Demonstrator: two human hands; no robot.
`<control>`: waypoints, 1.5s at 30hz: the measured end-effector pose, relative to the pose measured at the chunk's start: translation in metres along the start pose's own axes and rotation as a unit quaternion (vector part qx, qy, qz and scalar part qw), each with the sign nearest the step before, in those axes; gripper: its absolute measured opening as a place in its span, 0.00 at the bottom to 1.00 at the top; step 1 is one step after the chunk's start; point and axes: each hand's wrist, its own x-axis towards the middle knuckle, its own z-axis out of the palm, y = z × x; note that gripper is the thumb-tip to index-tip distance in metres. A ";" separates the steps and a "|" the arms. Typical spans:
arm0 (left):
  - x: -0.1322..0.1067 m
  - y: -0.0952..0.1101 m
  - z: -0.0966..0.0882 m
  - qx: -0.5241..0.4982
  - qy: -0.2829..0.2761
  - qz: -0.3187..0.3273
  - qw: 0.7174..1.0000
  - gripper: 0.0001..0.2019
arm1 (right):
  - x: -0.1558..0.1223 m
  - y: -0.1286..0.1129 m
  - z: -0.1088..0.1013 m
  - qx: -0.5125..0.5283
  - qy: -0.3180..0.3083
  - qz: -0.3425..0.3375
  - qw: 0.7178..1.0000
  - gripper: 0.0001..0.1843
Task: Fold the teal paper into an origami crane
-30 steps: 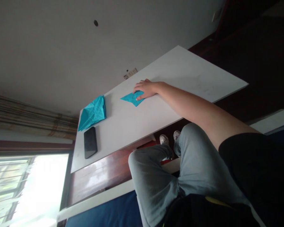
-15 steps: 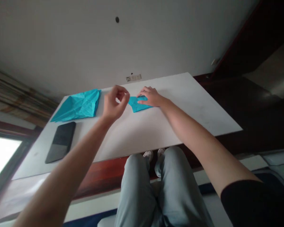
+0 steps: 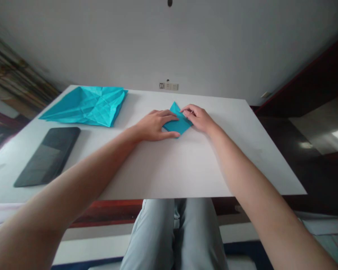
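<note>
- Folded teal origami paper (image 3: 178,125): flat on white tabletop (image 3: 169,172), under both hands.
- Left hand (image 3: 153,125), right hand (image 3: 198,118): half-open, pressing, no pinch.
- Creased teal sheet (image 3: 86,105), black phone (image 3: 47,155): left of left hand.

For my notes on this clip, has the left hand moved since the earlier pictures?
Yes, downward. Judged against the white table, the left hand was raised above it and now rests on it, fingers over the folded blue paper.

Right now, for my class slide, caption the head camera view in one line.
Left hand and right hand press a folded turquoise paper on a white table, beside a creased sheet.
</note>
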 end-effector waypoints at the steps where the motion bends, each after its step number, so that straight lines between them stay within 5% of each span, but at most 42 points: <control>1: 0.001 0.000 0.000 -0.001 0.000 -0.008 1.000 0.41 | 0.000 -0.001 -0.001 0.014 0.002 0.009 1.000 0.19; 6: 0.004 0.001 0.001 0.035 -0.004 -0.062 0.997 0.37 | -0.004 -0.006 -0.011 0.062 -0.035 0.066 0.995 0.20; 14: 0.004 0.001 0.009 0.054 0.018 -0.118 0.991 0.37 | -0.003 -0.009 -0.025 -0.062 -0.019 0.082 0.995 0.13; 20: 0.003 0.004 0.009 0.051 0.011 -0.106 0.993 0.36 | -0.002 -0.017 -0.024 0.096 -0.047 0.141 0.984 0.19; 26: 0.004 -0.001 0.013 0.045 -0.005 -0.061 0.997 0.29 | -0.002 -0.021 -0.022 0.169 -0.091 0.088 0.977 0.22; 34: 0.008 0.000 0.014 0.006 0.008 -0.064 0.998 0.31 | -0.008 -0.017 -0.003 0.057 -0.067 0.033 0.996 0.30; 41: 0.004 0.006 0.013 0.013 -0.008 -0.057 0.998 0.37 | -0.006 -0.018 0.000 -0.049 -0.050 0.008 0.998 0.11; 45: 0.003 0.010 0.010 0.042 -0.054 -0.067 0.995 0.44 | -0.002 -0.012 0.001 -0.111 -0.008 0.031 0.993 0.09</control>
